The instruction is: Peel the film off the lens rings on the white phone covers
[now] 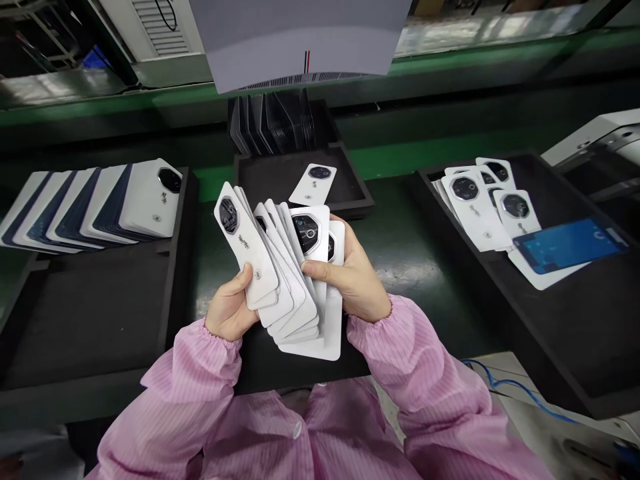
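Both hands hold a fanned stack of white phone back covers (285, 280) with dark round camera cut-outs, just above the dark table in front of me. My left hand (231, 308) grips the fan from below at its left, thumb on the front cover. My right hand (353, 280) is closed on the fan's right side, thumb pressed across the top cover. Pink striped sleeves cover both arms.
A black tray (100, 313) at left carries a leaning row of covers (95, 207). A middle tray (350, 193) holds one cover (314, 183) and upright dark sheets. The right tray (575, 313) holds several covers (475, 207) and a blue film piece (570, 243). A blue cable (515, 387) lies at lower right.
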### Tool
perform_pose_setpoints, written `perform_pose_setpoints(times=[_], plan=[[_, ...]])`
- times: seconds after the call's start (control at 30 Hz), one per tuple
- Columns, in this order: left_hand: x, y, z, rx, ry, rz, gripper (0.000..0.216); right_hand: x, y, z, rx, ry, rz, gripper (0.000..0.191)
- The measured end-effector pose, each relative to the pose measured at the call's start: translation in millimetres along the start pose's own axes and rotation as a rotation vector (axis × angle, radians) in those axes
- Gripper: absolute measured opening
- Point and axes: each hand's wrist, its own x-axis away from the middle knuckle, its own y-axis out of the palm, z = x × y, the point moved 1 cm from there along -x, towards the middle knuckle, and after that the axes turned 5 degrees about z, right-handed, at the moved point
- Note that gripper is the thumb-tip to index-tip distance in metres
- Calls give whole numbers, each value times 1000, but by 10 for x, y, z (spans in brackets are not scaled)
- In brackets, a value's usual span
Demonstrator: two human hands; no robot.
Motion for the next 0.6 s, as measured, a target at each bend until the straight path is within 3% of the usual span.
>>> perform_pose_setpoints(times=[0.17,0.37,0.6], plan=[[-23,-45,-15,23,-32,-42,46,43,22,-34,44,-17,7,71],[-29,-69,-19,-40,25,-68,43,77,36,-90,57,-26,-32,74],[-10,-61,-15,45,73,-61,41,87,31,-47,88,-13,-69,64]])
